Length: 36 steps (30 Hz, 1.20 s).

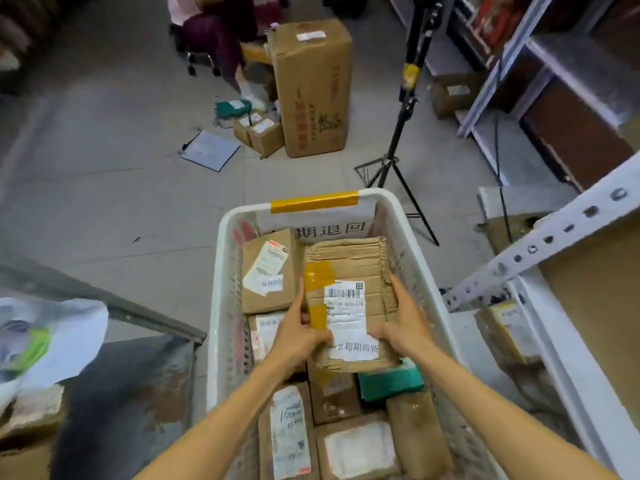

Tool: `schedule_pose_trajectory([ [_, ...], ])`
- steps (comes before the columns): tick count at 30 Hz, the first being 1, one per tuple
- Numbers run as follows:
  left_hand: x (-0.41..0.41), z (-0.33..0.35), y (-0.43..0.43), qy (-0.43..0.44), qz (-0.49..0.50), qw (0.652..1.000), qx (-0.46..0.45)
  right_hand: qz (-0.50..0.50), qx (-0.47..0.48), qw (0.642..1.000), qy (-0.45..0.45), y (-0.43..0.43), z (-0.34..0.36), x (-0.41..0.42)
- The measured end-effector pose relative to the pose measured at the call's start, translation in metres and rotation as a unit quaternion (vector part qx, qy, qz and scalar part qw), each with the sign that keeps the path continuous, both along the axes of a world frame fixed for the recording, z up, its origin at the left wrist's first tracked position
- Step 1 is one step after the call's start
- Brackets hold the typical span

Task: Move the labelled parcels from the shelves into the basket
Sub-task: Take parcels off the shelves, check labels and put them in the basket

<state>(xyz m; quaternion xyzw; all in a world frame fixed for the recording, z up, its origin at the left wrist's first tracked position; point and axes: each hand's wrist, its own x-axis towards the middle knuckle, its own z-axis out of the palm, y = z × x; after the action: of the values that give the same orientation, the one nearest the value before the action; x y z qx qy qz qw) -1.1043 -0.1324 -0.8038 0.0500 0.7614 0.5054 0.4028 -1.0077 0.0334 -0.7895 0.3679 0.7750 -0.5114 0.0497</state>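
Fingers (300,296) of left hand (298,336) and right hand (405,327) found curled round the two opposite side edges of one flat parcel (349,268), thumbs laid on its top face; grasp firm on both sides. Parcel held roughly level inside the white basket (221,271), toward its far half, over other parcels (266,271) lying there; cannot tell whether resting on them or just clear. Judged light to moderate in weight, with no visible strain in the carry. Corrugated brown cardboard, creased and ribbed at the far end, edges crushed and soft, so likely to flex if pinched at a corner; best taken by the side edges, as now. Patches of glossy yellow tape (317,275) judged slippery and better avoided as a purchase. White printed label (348,320) with barcode on top, matt paper, lower strip wrinkled. Basket of rigid white plastic lattice, rim smooth and rounded, with an orange-yellow rim strip (313,201) across the far side. Neighbouring contents: squarish labelled cardboard boxes, plus one green soft packet (388,381), likely to yield under load. Perforated pale metal shelf upright (568,223) to the right, with a further labelled parcel (505,327) below it.
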Motion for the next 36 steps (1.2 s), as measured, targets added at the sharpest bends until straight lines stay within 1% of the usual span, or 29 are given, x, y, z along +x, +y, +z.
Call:
schedule_pose_trajectory([
  [3,-0.040,-0.040,0.021,-0.007,-0.004,1.000,0.000,0.020,0.022,0.999,-0.033,0.025,-0.031,-0.046],
  [5,-0.072,-0.057,0.038,0.000,-0.027,1.000,-0.007,0.036,0.035,0.997,-0.050,0.044,-0.053,-0.078],
  [7,-0.101,-0.068,0.051,0.035,-0.057,0.997,-0.028,0.041,0.040,0.997,-0.049,0.058,-0.078,-0.108],
  [8,-0.112,-0.073,0.056,0.068,-0.071,0.993,-0.057,0.044,0.044,0.997,-0.051,0.061,-0.088,-0.119],
  [9,-0.121,-0.077,0.060,0.121,-0.099,0.980,-0.119,0.048,0.047,0.997,-0.047,0.062,-0.097,-0.129],
  [10,-0.126,-0.080,0.063,0.195,-0.141,0.948,-0.207,0.057,0.055,0.996,-0.043,0.062,-0.106,-0.135],
  [11,-0.130,-0.083,0.065,0.274,-0.188,0.903,-0.271,0.068,0.062,0.995,-0.039,0.062,-0.116,-0.139],
  [12,-0.133,-0.087,0.066,0.335,-0.233,0.866,-0.289,0.076,0.070,0.994,-0.041,0.062,-0.125,-0.139],
  [13,-0.134,-0.093,0.066,0.369,-0.291,0.837,-0.280,0.076,0.081,0.993,-0.044,0.063,-0.134,-0.137],
  [15,-0.134,-0.108,0.068,0.398,-0.419,0.769,-0.274,0.061,0.095,0.991,-0.068,0.068,-0.146,-0.134],
  [16,-0.135,-0.116,0.070,0.403,-0.453,0.743,-0.283,0.065,0.099,0.990,-0.080,0.071,-0.149,-0.134],
  [17,-0.136,-0.119,0.073,0.400,-0.462,0.736,-0.291,0.082,0.102,0.987,-0.091,0.074,-0.151,-0.135],
  [20,-0.138,-0.125,0.082,0.363,-0.451,0.760,-0.293,0.128,0.089,0.976,-0.154,0.080,-0.148,-0.138],
  [21,-0.138,-0.126,0.083,0.350,-0.458,0.762,-0.296,0.134,0.085,0.972,-0.174,0.080,-0.147,-0.138],
  [23,-0.138,-0.129,0.085,0.340,-0.482,0.746,-0.310,0.141,0.092,0.967,-0.191,0.080,-0.150,-0.138],
  [26,-0.137,-0.129,0.093,0.338,-0.524,0.708,-0.331,0.116,0.110,0.974,-0.158,0.075,-0.160,-0.133],
  [28,-0.138,-0.127,0.098,0.334,-0.533,0.699,-0.341,0.112,0.118,0.977,-0.141,0.071,-0.164,-0.129],
  [30,-0.139,-0.122,0.099,0.326,-0.522,0.711,-0.340,0.137,0.121,0.971,-0.153,0.069,-0.156,-0.127],
  [34,-0.135,-0.093,0.092,0.310,-0.461,0.772,-0.309,0.188,0.170,0.954,-0.156,0.062,-0.113,-0.122],
  [36,-0.133,-0.067,0.085,0.307,-0.444,0.789,-0.292,0.217,0.186,0.944,-0.166,0.058,-0.082,-0.120],
])
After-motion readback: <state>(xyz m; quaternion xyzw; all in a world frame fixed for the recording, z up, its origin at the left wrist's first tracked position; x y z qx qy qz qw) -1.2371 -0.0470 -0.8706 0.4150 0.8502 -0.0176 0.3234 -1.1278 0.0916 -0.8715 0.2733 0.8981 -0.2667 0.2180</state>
